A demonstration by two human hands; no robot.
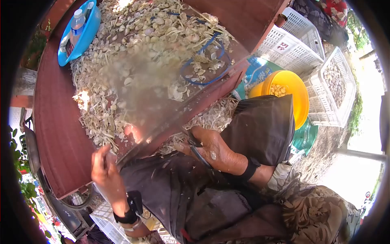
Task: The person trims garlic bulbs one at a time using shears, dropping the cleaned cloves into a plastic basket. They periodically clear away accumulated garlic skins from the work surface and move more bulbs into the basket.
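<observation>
Garlic bulbs, cloves and dry skins [134, 44] lie piled over the reddish-brown table [61, 130]. At the table's front left edge is my left hand [106, 173], its fingers bent and blurred at the edge of the garlic; what they hold, if anything, cannot be made out. My right hand [215, 150] rests over my dark apron [174, 183], closed round a tool with dark curved handles [199, 156]. The tool's working end is hidden. A hazy smear covers part of the pile.
A blue basin [91, 32] with a plastic bottle [77, 24] stands at the upper left. To the right are a yellow bucket [300, 97] holding peeled cloves and white crates [321, 101]. A blue cord loop [222, 53] lies on the table.
</observation>
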